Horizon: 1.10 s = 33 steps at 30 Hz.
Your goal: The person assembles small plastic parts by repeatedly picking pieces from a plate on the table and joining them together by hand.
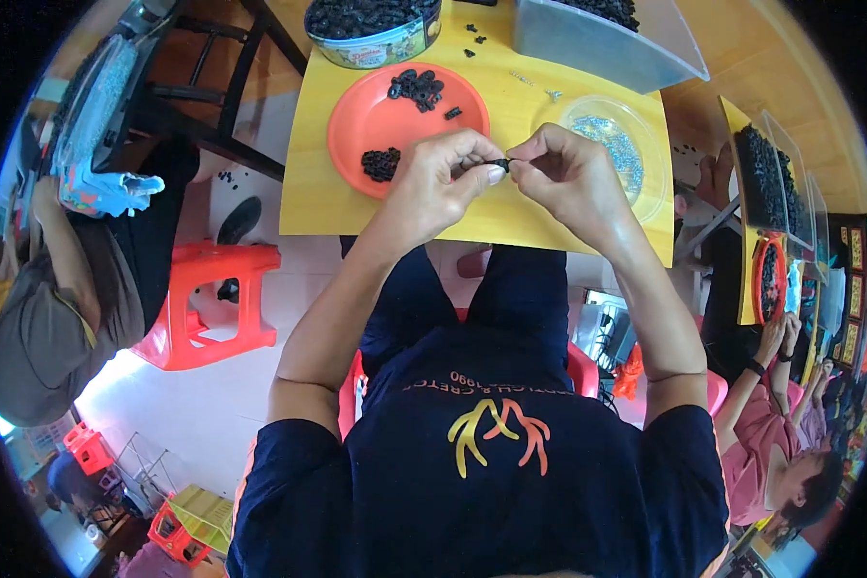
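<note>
Over the near part of the yellow table, my left hand (443,183) pinches a small black part (500,166) between thumb and fingers. My right hand (573,178) is closed in a pinch right against that part; whatever its fingertips hold is too small to make out. Beneath and left of my left hand lies an orange-red plate (356,123). It bears a pile of black pieces (417,89) at its far side, a cluster of small black ones (380,164) nearer, and one loose piece (453,113). Beside my right hand, a clear round dish (657,183) holds small silvery pieces (618,154).
A round printed tub (371,48) of black parts stands at the far left of the yellow table (308,207), a translucent bin (602,48) at far right. Several black bits and silvery pieces lie between. A red stool (217,303) stands left. Other people sit on both sides.
</note>
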### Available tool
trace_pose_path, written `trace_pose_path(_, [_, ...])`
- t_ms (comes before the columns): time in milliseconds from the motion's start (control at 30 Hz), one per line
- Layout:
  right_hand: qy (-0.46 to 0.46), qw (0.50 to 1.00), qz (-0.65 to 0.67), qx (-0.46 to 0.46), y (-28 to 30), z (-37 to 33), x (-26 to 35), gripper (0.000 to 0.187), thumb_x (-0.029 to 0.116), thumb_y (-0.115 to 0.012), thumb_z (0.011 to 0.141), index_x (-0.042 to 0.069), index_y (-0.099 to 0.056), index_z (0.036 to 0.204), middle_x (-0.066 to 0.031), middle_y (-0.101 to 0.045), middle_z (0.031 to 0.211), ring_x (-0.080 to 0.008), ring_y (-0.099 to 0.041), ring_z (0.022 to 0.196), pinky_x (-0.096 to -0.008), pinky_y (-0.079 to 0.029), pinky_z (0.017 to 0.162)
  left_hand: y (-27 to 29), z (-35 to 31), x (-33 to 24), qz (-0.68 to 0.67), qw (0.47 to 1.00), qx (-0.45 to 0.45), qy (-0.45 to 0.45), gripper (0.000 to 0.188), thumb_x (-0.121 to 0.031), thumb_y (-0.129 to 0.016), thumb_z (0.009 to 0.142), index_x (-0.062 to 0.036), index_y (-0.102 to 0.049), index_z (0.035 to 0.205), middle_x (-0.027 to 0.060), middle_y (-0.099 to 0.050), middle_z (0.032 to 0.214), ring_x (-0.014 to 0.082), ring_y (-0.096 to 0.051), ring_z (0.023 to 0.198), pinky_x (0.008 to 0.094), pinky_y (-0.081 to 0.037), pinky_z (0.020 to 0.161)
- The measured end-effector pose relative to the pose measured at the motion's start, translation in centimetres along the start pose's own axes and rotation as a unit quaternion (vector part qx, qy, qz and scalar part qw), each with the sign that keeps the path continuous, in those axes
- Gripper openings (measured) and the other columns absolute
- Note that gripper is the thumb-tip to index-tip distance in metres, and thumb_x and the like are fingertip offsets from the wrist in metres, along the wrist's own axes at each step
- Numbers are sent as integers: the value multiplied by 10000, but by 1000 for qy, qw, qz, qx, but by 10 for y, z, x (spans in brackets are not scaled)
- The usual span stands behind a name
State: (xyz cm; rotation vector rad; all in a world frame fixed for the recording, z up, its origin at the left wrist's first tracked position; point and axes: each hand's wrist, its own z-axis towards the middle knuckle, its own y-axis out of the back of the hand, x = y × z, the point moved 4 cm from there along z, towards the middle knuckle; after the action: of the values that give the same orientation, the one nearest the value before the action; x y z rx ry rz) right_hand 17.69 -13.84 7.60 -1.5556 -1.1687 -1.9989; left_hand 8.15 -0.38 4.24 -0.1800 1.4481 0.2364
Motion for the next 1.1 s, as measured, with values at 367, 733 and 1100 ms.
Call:
trace_pose_path(367, [-137, 963, 197, 123, 22, 5, -18, 113, 71, -697, 835, -14, -649, 894, -85, -674, 844, -138, -656, 750, -285, -556, 742, -13, 0, -8, 100, 994, -16, -51, 99, -7, -650, 819, 24, -642, 912, 82, -641, 766, 107, -589, 661, 277, -449, 587])
trace_pose_path(733, [-183, 810, 481, 282, -4, -13, -43, 325, 206, -720, 839, 43, -599, 1093, -23, -596, 888, -120, -585, 777, -361, -579, 730, -11, 0, -29, 68, 977, 74, -187, 140, -66, -699, 820, -22, -674, 950, 81, -552, 1185, 197, -586, 1000, 304, -464, 878])
trace_pose_path(1100, [-155, 684, 685, 199, -35, -28, -18, 274, 264, -678, 870, 97, -547, 1043, 38, -495, 814, -41, -422, 638, -229, -393, 625, -18, -9, -51, 172, 952, -10, -253, 225, -36, -702, 780, -5, -645, 996, 117, -646, 982, 243, -654, 868, 319, -527, 737])
